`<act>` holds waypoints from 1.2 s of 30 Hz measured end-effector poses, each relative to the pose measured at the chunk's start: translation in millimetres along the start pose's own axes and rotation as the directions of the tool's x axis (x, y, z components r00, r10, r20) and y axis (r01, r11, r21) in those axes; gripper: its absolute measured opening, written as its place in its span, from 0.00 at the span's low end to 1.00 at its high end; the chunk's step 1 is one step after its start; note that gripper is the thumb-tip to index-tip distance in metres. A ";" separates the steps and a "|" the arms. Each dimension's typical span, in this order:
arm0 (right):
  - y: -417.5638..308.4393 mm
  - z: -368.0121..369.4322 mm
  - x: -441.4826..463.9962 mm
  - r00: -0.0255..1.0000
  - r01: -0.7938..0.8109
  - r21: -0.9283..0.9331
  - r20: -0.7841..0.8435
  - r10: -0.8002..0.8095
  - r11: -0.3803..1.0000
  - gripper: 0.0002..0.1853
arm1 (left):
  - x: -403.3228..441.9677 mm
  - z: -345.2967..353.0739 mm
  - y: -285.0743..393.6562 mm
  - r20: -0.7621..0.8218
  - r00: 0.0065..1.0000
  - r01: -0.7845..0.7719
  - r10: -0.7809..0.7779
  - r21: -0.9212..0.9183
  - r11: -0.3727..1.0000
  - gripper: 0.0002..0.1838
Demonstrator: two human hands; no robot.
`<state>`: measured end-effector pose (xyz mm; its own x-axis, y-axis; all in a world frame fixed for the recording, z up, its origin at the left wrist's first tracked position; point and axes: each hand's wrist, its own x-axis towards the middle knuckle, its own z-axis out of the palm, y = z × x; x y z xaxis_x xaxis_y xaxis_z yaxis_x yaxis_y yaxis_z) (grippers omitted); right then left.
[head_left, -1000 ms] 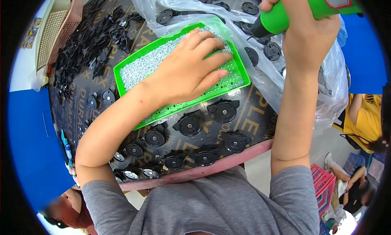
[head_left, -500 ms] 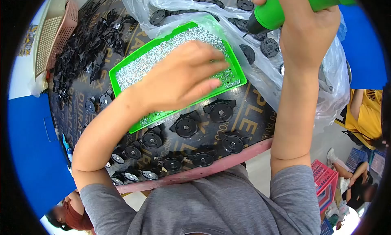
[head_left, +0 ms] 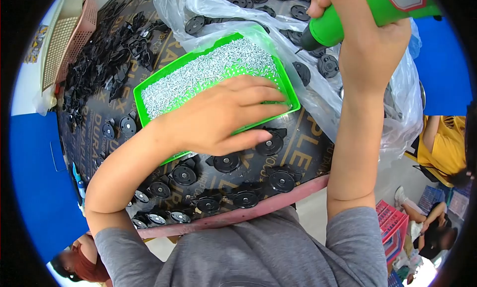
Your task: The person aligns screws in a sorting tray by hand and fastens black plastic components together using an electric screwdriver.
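Observation:
My left hand [head_left: 229, 115] is over the near side of a green tray [head_left: 139, 102] filled with small silver screws [head_left: 198, 76]. Its fingers stretch toward the tray's right end, and the thumb sticks out apart over a round black part [head_left: 269, 144]; nothing shows between them. My right hand [head_left: 372, 51] is wrapped round a green power screwdriver [head_left: 328, 28], whose dark tip points down and left above the table. Several more round black parts with metal centres, such as a black disc part [head_left: 282, 181], lie in rows between the tray and my body.
Clear plastic sheeting [head_left: 320, 100] covers part of the table to the right, with more black discs [head_left: 328, 66] around it. A heap of black plastic pieces [head_left: 107, 58] lies at left near a pink basket [head_left: 79, 33]. Other people sit at lower left and right.
My left hand has moved toward me, from over the screws to the tray's near edge. The right hand with the screwdriver has shifted slightly left and down.

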<state>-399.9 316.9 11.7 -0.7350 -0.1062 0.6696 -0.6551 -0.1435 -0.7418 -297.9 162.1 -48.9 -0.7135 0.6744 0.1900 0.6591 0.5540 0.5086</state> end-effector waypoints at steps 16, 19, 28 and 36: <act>-2.3 3.9 -1.6 0.998 -0.050 -0.045 -0.038 0.048 0.998 0.06 | -12.9 -14.2 -3.2 0.033 0.999 0.003 -0.001 -0.060 0.998 0.21; -1.6 4.2 -2.0 0.999 -0.032 -0.075 -0.026 0.030 0.997 0.06 | -0.5 2.5 -5.3 0.060 0.997 -0.050 0.045 0.084 0.995 0.26; 4.2 -1.2 4.8 0.995 0.093 -0.065 -0.022 -0.095 0.994 0.08 | -60.7 -39.9 -4.4 -0.003 0.984 0.177 -0.179 0.162 0.971 0.17; 0.5 -0.6 0.5 0.999 0.026 0.025 0.017 -0.027 0.999 0.09 | -5.8 1.9 -1.0 0.051 0.998 0.031 -0.041 0.171 0.985 0.23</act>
<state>-400.7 317.4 11.6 -0.7140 -0.1195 0.6899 -0.6697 -0.1707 -0.7227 -294.0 158.6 -52.2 -0.7267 0.6753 0.1264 0.6673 0.6501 0.3635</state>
